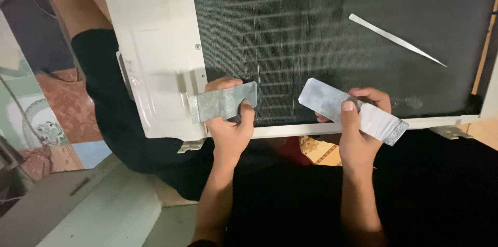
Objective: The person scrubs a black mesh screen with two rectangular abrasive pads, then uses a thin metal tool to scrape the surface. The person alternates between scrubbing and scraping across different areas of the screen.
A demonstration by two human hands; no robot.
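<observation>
My left hand (pixel 230 124) grips a bent grey metal bracket (pixel 220 103), held flat over the near edge of a white air-conditioner outdoor unit (pixel 155 44) lying on its side. My right hand (pixel 358 130) holds a second, shinier metal bracket (pixel 332 103), tilted with one end over the dark finned coil (pixel 321 29) and the other end past the unit's white lower rim. Both hands are apart, each with its thumb on top of its piece.
A long thin pointed strip (pixel 395 39) lies on the coil at the upper right. Another person's leg in dark shorts (pixel 98 65) is at the left beside the unit. A grey panel (pixel 88 205) lies at the lower left over tiled floor (pixel 62 117).
</observation>
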